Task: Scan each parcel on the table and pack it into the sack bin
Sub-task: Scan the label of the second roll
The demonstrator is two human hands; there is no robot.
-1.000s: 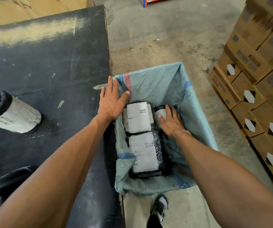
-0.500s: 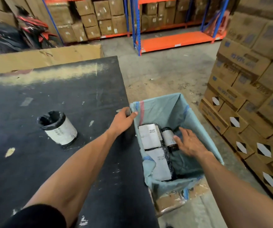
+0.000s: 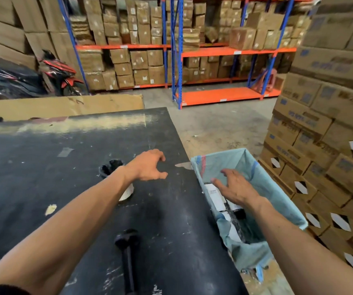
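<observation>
Black scanner [image 3: 127, 252] lies low centre on the worktop [image 3: 43, 167]. Both hands are empty: left hand [image 3: 148, 167] half-curled, right hand [image 3: 235, 188] spread over 2 labelled parcels [image 3: 216, 196] in the sack bin [image 3: 277, 188]. 1 parcel [image 3: 111, 167] stands mid-frame

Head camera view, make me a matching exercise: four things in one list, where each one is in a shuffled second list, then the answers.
1. left hand
2. right hand
3. cylindrical parcel
4. labelled parcels

A. inside the sack bin
B. open, above the sack bin
C. standing on the black table
D. fingers curled, empty, above the table

Pairs: 1-D, 2-B, 3-C, 4-A
</observation>
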